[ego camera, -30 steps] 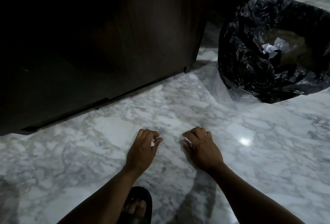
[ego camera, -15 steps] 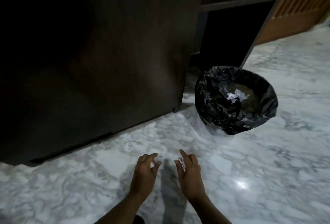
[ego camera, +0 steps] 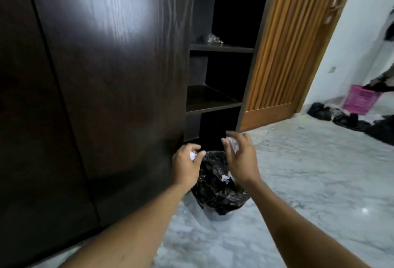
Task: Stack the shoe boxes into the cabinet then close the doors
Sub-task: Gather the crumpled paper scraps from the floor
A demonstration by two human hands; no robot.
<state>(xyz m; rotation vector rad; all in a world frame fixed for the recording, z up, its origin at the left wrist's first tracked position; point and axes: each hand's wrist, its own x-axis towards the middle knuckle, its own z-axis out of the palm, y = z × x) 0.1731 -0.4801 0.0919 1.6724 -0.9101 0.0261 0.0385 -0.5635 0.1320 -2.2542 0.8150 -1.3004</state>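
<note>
The dark wooden cabinet [ego camera: 110, 75] fills the left, its near doors closed. To their right an open section shows dark shelves [ego camera: 213, 103]. No shoe boxes are visible. My left hand [ego camera: 186, 166] is closed around a small crumpled white paper scrap [ego camera: 192, 155]. My right hand [ego camera: 241, 159] also grips a crumpled white paper [ego camera: 232, 145]. Both hands hover just above a bin lined with a black plastic bag [ego camera: 217, 193] that stands on the floor beside the cabinet's corner.
A slatted brown wooden door [ego camera: 287, 54] stands open right of the shelves. A clear crumpled item [ego camera: 214, 39] lies on an upper shelf. Marble floor [ego camera: 309, 171] spreads right; black bags [ego camera: 341, 118] and a pink basket [ego camera: 360, 99] sit at the far wall.
My view rose from the floor to the cabinet. Both hands lifted off the marble floor with paper scraps and moved up over the bin.
</note>
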